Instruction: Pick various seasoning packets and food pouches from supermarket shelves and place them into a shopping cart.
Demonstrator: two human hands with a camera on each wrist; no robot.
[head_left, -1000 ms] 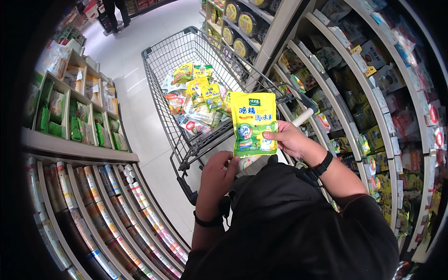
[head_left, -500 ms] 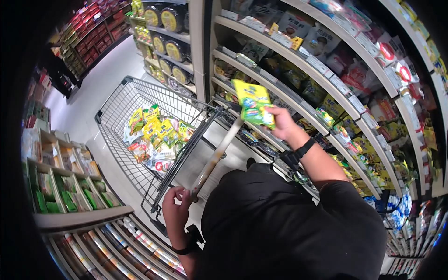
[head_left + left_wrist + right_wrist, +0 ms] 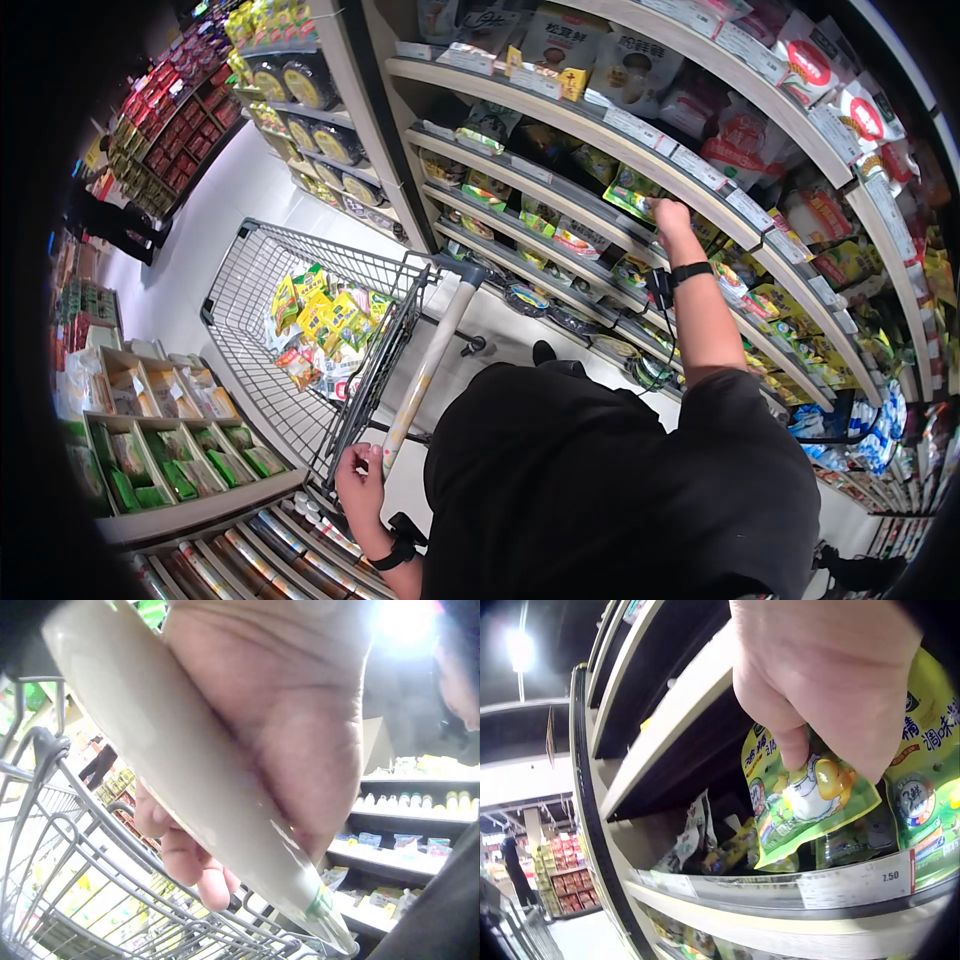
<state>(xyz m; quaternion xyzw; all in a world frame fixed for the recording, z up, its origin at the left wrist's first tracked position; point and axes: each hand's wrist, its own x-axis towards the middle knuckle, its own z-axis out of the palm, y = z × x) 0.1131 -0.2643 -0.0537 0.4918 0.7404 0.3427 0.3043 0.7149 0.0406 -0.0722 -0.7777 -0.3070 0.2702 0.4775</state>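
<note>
My right hand (image 3: 672, 222) pinches a yellow-green seasoning pouch (image 3: 780, 817) at the shelf, its thumb across the printed front. In the right wrist view, the pouch's lower edge hangs just above the shelf's price strip (image 3: 855, 885). A matching pouch (image 3: 930, 772) stands close beside it on the right. Lower left, my left hand (image 3: 360, 480) is at the near end of the pale cart handle (image 3: 165, 735). Its palm lies against the bar, and curled fingertips (image 3: 182, 859) show on the bar's far side.
The wire shopping cart (image 3: 385, 370) holds several packets (image 3: 325, 315), many of them yellow. Tall shelves of bagged goods (image 3: 640, 55) curve along the right. Bins of green packets (image 3: 190, 470) stand at the left. A person in dark clothes (image 3: 115, 230) is farther up the aisle.
The right hand has carried the pouch from in front of the body to the right, into the shelf. The left hand has moved from beside the pouch to the cart handle. The view has turned right.
</note>
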